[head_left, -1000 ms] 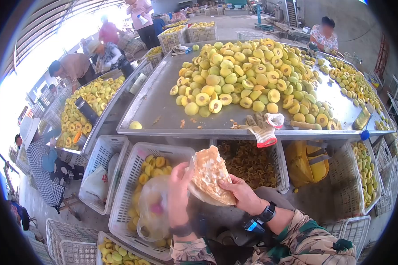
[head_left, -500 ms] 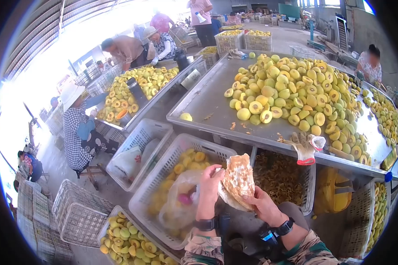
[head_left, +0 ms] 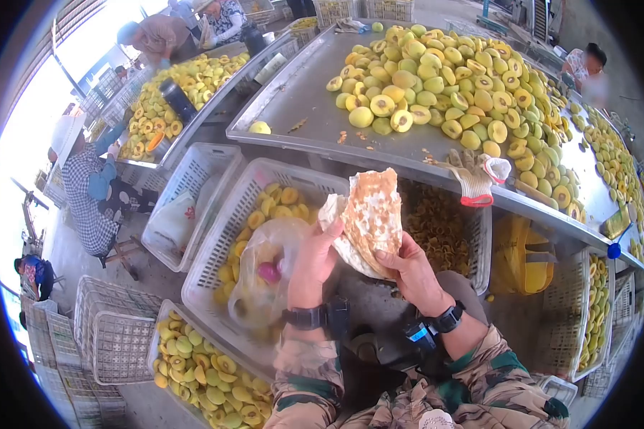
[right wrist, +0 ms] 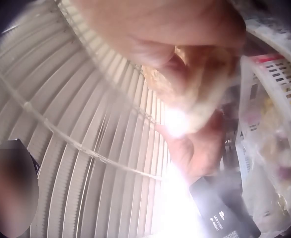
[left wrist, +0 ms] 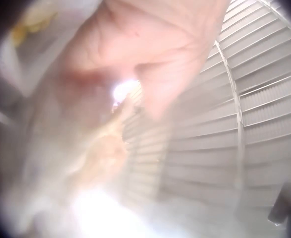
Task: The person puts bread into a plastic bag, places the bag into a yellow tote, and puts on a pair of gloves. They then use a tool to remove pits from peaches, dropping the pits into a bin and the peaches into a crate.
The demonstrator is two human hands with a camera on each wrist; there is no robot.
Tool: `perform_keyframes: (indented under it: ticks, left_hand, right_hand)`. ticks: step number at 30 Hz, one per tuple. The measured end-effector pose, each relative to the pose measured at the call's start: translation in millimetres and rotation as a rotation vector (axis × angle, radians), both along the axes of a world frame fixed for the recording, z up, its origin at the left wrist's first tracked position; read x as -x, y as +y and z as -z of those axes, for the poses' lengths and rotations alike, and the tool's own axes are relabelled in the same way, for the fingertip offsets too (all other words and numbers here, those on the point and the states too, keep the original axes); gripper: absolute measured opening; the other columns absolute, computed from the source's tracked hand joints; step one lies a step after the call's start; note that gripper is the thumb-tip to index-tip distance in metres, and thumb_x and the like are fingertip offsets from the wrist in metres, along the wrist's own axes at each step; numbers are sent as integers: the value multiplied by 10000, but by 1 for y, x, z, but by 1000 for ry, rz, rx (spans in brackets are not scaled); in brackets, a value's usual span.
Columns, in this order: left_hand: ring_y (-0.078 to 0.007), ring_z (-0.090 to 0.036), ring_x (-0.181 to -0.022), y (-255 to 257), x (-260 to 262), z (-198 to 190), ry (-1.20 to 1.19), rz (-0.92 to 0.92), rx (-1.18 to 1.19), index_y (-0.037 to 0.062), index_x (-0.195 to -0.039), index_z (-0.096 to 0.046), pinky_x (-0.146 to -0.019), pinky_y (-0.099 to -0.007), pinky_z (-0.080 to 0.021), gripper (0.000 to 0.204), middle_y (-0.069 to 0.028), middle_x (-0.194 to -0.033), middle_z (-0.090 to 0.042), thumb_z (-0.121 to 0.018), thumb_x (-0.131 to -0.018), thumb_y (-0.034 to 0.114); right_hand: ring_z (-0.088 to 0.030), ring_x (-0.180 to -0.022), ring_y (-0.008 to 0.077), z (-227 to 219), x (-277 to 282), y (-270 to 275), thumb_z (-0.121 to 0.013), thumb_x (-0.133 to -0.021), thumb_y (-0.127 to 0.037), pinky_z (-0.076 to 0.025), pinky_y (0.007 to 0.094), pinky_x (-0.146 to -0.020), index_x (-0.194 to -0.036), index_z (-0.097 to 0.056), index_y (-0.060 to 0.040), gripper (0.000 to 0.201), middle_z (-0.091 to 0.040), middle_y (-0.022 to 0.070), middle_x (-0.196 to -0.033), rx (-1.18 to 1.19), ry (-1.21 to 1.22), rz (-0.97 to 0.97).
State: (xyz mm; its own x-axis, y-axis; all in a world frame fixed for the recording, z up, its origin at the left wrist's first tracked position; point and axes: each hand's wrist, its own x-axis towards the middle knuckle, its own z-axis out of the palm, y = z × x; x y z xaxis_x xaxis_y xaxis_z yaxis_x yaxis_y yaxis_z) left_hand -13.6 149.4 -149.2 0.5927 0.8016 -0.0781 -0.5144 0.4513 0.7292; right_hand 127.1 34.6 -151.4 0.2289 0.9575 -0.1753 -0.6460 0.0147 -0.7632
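A browned, folded flatbread (head_left: pixel 373 218) is held up over the person's lap in the head view. My right hand (head_left: pixel 418 277) grips its lower right edge, thumb lying on the browned face. My left hand (head_left: pixel 315 263) pinches a pale flap (head_left: pixel 332 211) at the bread's left side. In the right wrist view, fingers (right wrist: pixel 160 54) curl against the flatbread (right wrist: pixel 205 87), and the other hand shows beyond it. The left wrist view is blurred, with the left palm (left wrist: pixel 150 44) at the top and pale bread (left wrist: pixel 103 153) below it.
A white crate (head_left: pixel 197 275) with yellow halved fruit and a clear plastic bag (head_left: pixel 254 286) stands left of the hands. Ahead, a metal table (head_left: pixel 286 100) bears piled fruit and a work glove (head_left: pixel 472 179). Another fruit crate (head_left: pixel 157 343) is at lower left. Several people work around.
The left hand has moved from beside the bread's upper left edge to the pale flap, which now sticks out leftward. The right hand keeps its grip. The head view has swung about.
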Motion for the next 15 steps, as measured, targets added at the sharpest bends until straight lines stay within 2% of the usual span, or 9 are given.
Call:
perform_keyframes:
  ticks: [2,3,6,8,9,10,12,13,15]
  left_hand:
    - [-243,-581,-1089,-7,-5,-9,57,3,77,-16,-1277,-492,-947,-397,-467,464,-116,-1201,-587,-649,-840,-7]
    - [-224,-585,-1078,-7,-7,-6,92,-29,65,-17,-1275,-496,-936,-376,-470,464,-111,-1196,-592,-661,-842,10]
    - [-171,-599,-1025,-5,-12,-1,210,-147,-39,-22,-1249,-524,-891,-321,-483,435,-93,-1156,-614,-682,-852,59]
    - [-143,-610,-964,-10,-17,-6,307,-258,-192,-26,-1208,-562,-842,-293,-493,376,-75,-1101,-633,-674,-867,88]
    - [-129,-608,-941,-12,-19,-8,307,-213,-213,-25,-1186,-579,-824,-284,-492,350,-65,-1073,-639,-669,-875,109]
    - [-116,-606,-918,-14,-20,-11,309,-182,-231,-25,-1164,-595,-806,-274,-491,328,-55,-1045,-644,-665,-884,129]
    - [-81,-591,-835,-24,-20,-22,350,-187,-265,-24,-1099,-633,-724,-251,-481,309,-26,-955,-654,-640,-906,217]
    - [-70,-574,-811,-18,-18,-7,395,-121,-290,-17,-1070,-639,-692,-248,-469,320,-19,-921,-646,-645,-899,254]
    - [-69,-544,-717,-13,-19,5,452,-55,-293,-6,-1039,-642,-587,-271,-449,340,5,-836,-610,-638,-899,303]
  right_hand:
    - [-578,-1039,131,-1,-2,2,-681,-822,-18,-469,293,-910,-1247,-473,-28,473,-607,42,-1147,38,-32,-13]
    - [-580,-1033,140,-1,-1,2,-691,-819,-32,-472,296,-907,-1270,-453,-28,510,-607,50,-1144,57,-48,-20]
    - [-557,-1079,198,2,1,2,-735,-793,-82,-459,324,-933,-1351,-356,-27,676,-557,110,-1212,109,-687,150]
    - [-528,-1120,235,5,2,3,-750,-774,-88,-442,344,-957,-1386,-302,-28,761,-507,141,-1258,7,-995,163]
    - [-513,-1141,253,6,3,4,-757,-764,-91,-434,353,-969,-1403,-274,-29,803,-482,157,-1281,-50,-1151,164]
    - [-470,-1200,267,9,4,3,-770,-742,-74,-401,369,-1010,-1407,-285,-30,824,-441,163,-1319,-72,-1172,167]
    - [-474,-1196,247,8,3,4,-770,-739,-61,-410,354,-1004,-1405,-296,-28,818,-447,146,-1313,-76,-1096,148]
    - [-476,-1194,237,8,3,7,-771,-738,-54,-414,347,-1002,-1403,-302,-27,814,-450,138,-1310,-92,-1053,113]
    - [-474,-1186,201,7,3,4,-754,-764,-47,-426,323,-986,-1414,-302,-24,792,-443,111,-1329,-55,-641,-2]
